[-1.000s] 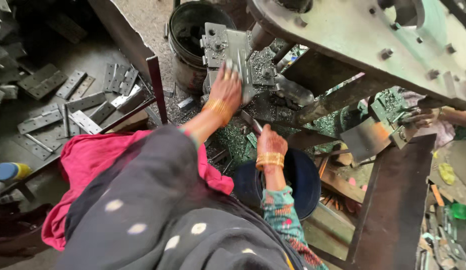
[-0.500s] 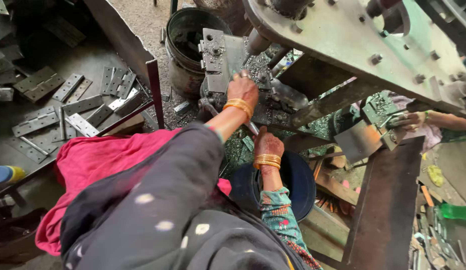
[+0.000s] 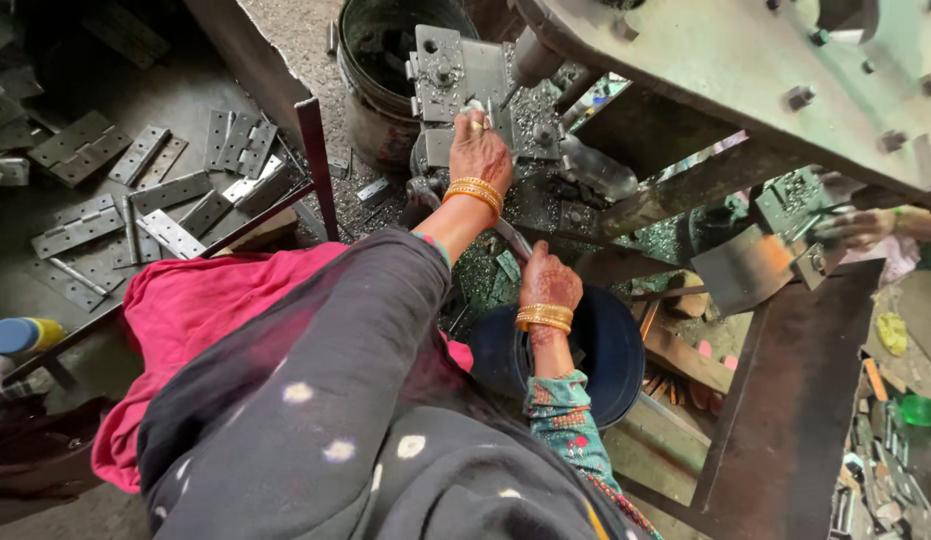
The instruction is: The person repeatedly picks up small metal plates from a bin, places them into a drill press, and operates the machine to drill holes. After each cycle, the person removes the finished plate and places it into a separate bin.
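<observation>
Head view, left hand (image 3: pixel 480 152) on metal block (image 3: pixel 456 72), dark bucket (image 3: pixel 378 75) beside

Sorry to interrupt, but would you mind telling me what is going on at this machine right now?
A person sits at a green metal press. Their left hand lies on a grey metal plate on the machine bed, among metal chips. Their right hand is lower down, above a dark round tub; whether it holds anything cannot be told. Flat hinges lie spread on the floor to the left, and a dark bucket stands behind the plate.
</observation>
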